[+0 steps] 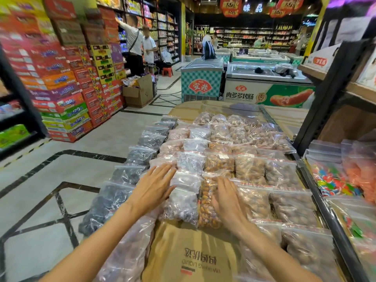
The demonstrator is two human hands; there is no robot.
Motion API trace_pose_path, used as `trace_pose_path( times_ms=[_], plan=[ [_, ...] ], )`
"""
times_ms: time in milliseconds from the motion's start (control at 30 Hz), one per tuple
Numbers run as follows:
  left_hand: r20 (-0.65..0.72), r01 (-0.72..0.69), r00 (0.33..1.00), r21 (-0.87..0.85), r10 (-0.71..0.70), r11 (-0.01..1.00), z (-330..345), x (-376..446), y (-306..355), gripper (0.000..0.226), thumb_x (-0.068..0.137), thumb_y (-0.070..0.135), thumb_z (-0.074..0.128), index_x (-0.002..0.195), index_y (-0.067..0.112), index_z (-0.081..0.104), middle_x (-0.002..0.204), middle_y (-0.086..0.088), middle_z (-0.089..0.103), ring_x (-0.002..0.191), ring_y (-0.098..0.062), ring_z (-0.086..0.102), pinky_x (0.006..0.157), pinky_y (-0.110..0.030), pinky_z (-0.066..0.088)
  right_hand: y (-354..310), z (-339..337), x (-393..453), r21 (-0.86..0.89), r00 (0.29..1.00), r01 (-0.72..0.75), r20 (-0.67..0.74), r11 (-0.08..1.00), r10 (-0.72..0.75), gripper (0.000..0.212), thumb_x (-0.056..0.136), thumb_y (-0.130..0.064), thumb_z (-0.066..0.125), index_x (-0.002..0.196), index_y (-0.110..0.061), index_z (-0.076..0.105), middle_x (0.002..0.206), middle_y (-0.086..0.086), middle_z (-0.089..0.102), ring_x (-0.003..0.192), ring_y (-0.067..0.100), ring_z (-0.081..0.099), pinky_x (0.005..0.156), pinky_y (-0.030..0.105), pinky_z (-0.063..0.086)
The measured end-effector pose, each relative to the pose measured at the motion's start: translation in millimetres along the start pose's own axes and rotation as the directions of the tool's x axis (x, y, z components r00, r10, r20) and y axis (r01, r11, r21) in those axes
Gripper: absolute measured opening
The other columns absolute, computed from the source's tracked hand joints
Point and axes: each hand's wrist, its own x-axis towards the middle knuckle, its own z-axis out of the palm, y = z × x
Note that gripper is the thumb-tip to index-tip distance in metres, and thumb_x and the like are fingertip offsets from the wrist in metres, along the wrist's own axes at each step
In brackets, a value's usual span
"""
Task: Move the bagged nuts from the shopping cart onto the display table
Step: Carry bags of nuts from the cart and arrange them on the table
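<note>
Two flat hands, left (155,187), right (227,198), on bagged nuts (183,202)

bagged nuts (250,169): brown and tan in clear bags with red zip strips
cardboard (189,255) under the bags: tan, dark print
bags left of the nuts (140,153): dark blue-black
floor (61,176): pale grey, black lines

Pale tiled floor (61,174) with dark inlay lines. Stacked cartons (67,82) left, chest freezers (264,82) far, black shelving (329,98) right.
</note>
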Motion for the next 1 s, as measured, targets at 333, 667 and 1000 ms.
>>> trace_pose_path(
  times_ms=[333, 667, 1000],
  plan=[
    [-0.125, 0.506, 0.863, 0.216, -0.49, 0.835, -83, -213, -94, 0.058, 0.098, 0.039, 0.025, 0.122, 0.001, 0.062, 0.128, -0.016, 0.06, 0.118, -0.031, 0.058, 0.099, -0.047, 0.045, -188, 31, 37, -0.014, 0.649, 0.757, -0.09, 0.653, -0.755, 0.041, 0.089, -0.024, 0.043, 0.116, 0.0, 0.064, 0.119, 0.018, 0.066, 0.111, 0.033, 0.062, 0.099, 0.042, 0.037],
    [-0.124, 0.822, 0.523, 0.336, -0.843, 0.461, -115, -461, -136, 0.063, 0.095, 0.043, 0.024, 0.132, 0.0, 0.051, 0.137, -0.018, 0.051, 0.126, -0.031, 0.05, 0.107, -0.046, 0.037, -397, 115, -52, 0.123, 0.331, 0.938, -0.036, 0.325, -0.943, 0.046, 0.091, -0.029, 0.039, 0.118, 0.002, 0.061, 0.121, 0.018, 0.064, 0.113, 0.034, 0.06, 0.102, 0.047, 0.043],
    [-0.086, 0.942, 0.182, 0.3, -0.98, 0.149, -87, -705, -187, 0.049, 0.092, 0.032, 0.05, 0.129, 0.0, 0.051, 0.131, -0.019, 0.056, 0.12, -0.032, 0.054, 0.102, -0.047, 0.041, -573, 244, -166, 0.26, 0.216, 0.935, 0.124, 0.241, -0.969, 0.049, 0.095, -0.034, 0.037, 0.127, -0.002, 0.055, 0.131, 0.018, 0.057, 0.121, 0.034, 0.054, 0.104, 0.047, 0.041]
  ],
)
